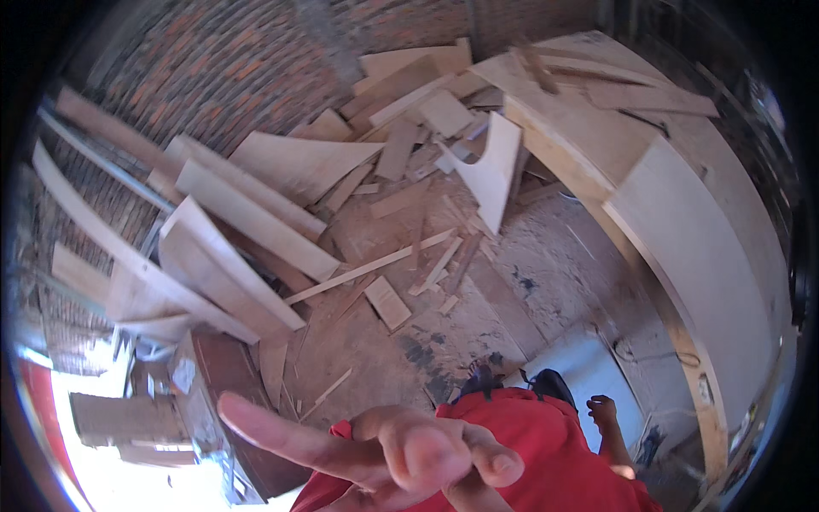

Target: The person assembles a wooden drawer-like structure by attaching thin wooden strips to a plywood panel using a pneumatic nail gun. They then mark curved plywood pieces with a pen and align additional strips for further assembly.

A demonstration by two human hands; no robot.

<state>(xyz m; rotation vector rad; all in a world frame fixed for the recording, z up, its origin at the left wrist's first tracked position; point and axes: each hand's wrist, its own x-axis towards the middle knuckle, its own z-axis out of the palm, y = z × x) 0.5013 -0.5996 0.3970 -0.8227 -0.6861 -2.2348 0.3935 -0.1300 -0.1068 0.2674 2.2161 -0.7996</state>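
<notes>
My left hand (pixel 392 452) is up close, index finger out, holding nothing; right hand (pixel 602 411) hangs loosely curled, also holding nothing; wood offcuts (pixel 256 222) well beyond.

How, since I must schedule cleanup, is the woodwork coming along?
Done: a curved plywood panel stands cut at right. In hand: nothing; the left hand points, holding nothing, the right hand hangs low. Left: offcuts and boards litter the floor.

Blown-out glare lower left, fisheye-bent edges, near fingers (pixel 426 452) blurred
</notes>
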